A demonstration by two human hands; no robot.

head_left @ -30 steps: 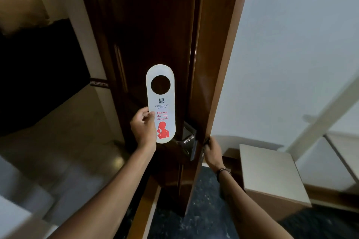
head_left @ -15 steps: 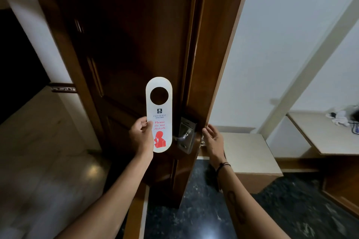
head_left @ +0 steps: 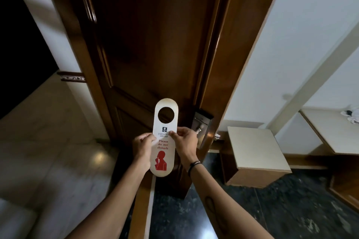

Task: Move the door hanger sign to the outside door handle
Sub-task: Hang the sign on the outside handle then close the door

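- The sign (head_left: 163, 139), a long white card with rounded ends and a round hole near its top, is held upright in front of the dark wooden door (head_left: 147, 44), off any handle.
- It reads "Please do not disturb" in red, with a red figure below and a small dark logo above the words.
- The left hand (head_left: 142, 146) pinches the sign's left edge at about mid-height, thumb on the printed face and fingers behind.
- The right hand (head_left: 185, 142) pinches the right edge at the same height, thumb tip on the face near the logo; a dark band (head_left: 194, 165) sits on that wrist.
- Both forearms reach up from the bottom of the view, and a dark mark shows on the right forearm.
- The handle (head_left: 200, 130), a metal lever on a dark lock plate (head_left: 202, 122), sits just right of the sign and partly behind the right hand; the sign's hole is level with the plate's top, to its left.
- The door stands open, its edge running down past the plate.
- Left of the door lies a pale glossy floor (head_left: 48, 141); right of it the floor is dark and speckled.
- A pale box-like stool (head_left: 256, 151) stands by the white wall (head_left: 291, 35) on the right.
- Farther right is a pale table (head_left: 330, 132) with a white crumpled item at its far end.
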